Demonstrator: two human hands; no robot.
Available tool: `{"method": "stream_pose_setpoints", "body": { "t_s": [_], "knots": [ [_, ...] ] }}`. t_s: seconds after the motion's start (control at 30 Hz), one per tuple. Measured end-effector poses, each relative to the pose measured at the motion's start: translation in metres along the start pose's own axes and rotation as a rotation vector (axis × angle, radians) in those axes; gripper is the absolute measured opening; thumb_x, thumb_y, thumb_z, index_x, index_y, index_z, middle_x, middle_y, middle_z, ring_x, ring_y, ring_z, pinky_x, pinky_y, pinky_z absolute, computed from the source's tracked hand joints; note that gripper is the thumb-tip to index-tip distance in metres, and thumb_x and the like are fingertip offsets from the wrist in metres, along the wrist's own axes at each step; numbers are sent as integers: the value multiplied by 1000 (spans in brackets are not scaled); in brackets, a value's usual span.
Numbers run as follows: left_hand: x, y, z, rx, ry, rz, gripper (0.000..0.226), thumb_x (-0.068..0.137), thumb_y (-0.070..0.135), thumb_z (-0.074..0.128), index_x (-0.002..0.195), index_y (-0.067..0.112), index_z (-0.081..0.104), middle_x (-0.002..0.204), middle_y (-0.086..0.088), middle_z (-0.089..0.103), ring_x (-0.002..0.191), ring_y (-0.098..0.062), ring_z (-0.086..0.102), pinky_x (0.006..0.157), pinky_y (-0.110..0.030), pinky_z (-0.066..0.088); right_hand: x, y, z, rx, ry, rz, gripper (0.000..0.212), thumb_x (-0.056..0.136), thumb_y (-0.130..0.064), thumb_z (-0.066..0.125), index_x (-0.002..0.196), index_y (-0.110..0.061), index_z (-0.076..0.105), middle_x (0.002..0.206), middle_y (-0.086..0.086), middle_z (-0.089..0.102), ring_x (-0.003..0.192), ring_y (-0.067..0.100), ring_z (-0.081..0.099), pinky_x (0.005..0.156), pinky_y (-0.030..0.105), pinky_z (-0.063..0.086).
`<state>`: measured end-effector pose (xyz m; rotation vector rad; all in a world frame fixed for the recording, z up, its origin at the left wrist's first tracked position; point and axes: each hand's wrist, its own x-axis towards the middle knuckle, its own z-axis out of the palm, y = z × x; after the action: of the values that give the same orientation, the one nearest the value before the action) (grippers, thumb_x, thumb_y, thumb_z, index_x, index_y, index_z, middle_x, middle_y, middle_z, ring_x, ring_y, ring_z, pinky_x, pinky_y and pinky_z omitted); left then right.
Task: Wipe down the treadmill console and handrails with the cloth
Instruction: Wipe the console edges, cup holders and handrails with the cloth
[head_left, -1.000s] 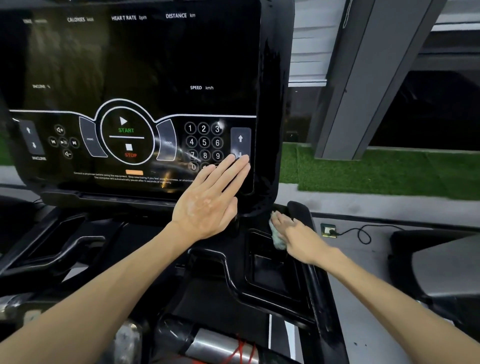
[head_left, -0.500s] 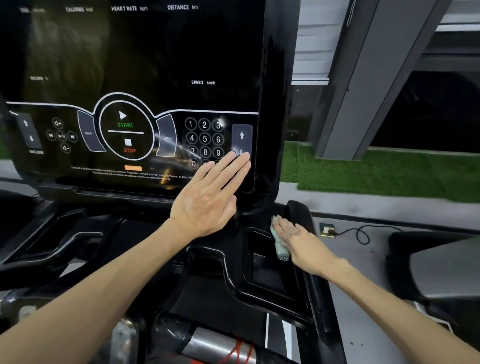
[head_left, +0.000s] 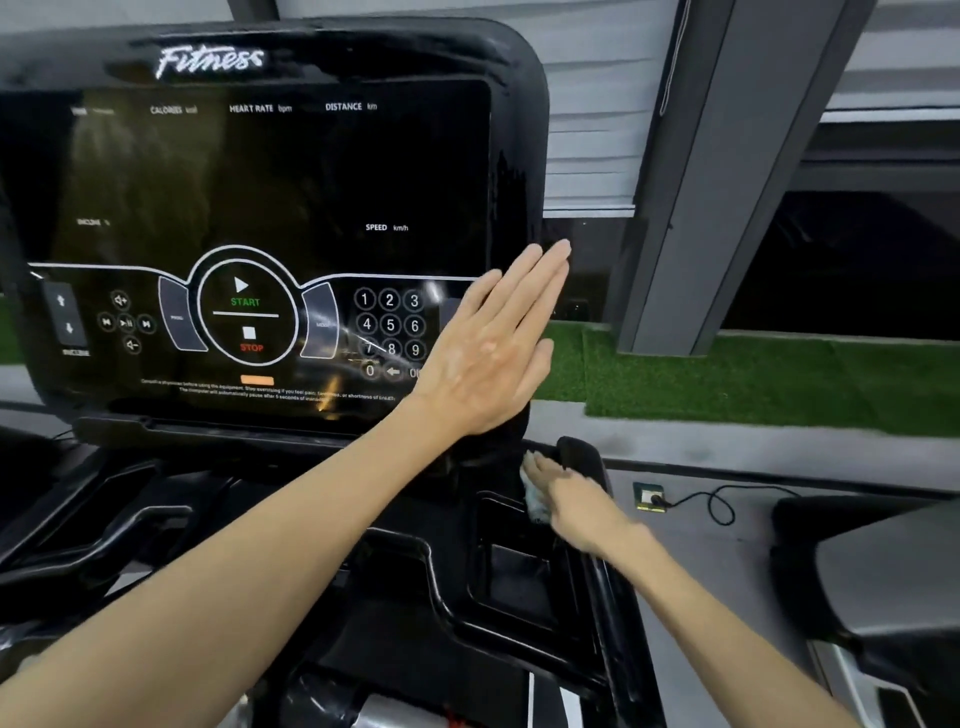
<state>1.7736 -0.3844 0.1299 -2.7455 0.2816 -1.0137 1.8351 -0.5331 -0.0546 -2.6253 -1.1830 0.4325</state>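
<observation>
Fingers (head_left: 538, 466) on cloth (head_left: 538, 507) beside tray (head_left: 519, 578)

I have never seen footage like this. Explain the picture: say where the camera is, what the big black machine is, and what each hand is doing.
The camera is worn on the person's head and looks forward and down, so both bare arms reach in from the bottom edge. The black machine is a treadmill. Its console is the dark panel marked START, STOP and a number pad. The left hand lies flat, fingers straight, against the console's right edge. Lower down, the right hand presses a small pale cloth onto the treadmill beside the upper end of the right handrail, just above a recessed tray. Behind, a cable lies on the grey floor.
</observation>
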Motion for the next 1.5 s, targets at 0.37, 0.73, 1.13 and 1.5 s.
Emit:
{"method": "stream_pose_setpoints", "body": {
  "t_s": [0.37,0.73,1.13,1.5],
  "knots": [
    [5,-2,27,84,7,-47,69,92,24,47,152,-1,24,161,-14,19,150,-26,16,118,-40,19,24,4,-3,21,57,13,68,85,2,45,149,-7,24,153,11,29,138,27,35,109,32,27],
    [5,0,29,73,53,-53,66,93,24,47,151,-2,26,160,-13,21,150,-25,19,117,-41,23,-15,4,-4,83,32,-150,61,99,-11,36,154,-13,9,161,5,12,146,20,17,111,25,20],
    [5,1,28,88,48,-56,66,93,23,46,151,-2,25,160,-15,23,150,-26,19,118,-41,23,60,-34,-25,135,-12,16,30,88,-5,47,117,2,52,120,24,58,109,39,56,74,34,37],
    [5,1,26,86,51,-54,65,93,23,44,151,-2,26,160,-14,24,150,-26,19,119,-41,21,63,-51,-23,240,29,-29,29,88,-4,46,115,-3,57,115,21,59,105,38,56,78,37,45]
  ]
}}
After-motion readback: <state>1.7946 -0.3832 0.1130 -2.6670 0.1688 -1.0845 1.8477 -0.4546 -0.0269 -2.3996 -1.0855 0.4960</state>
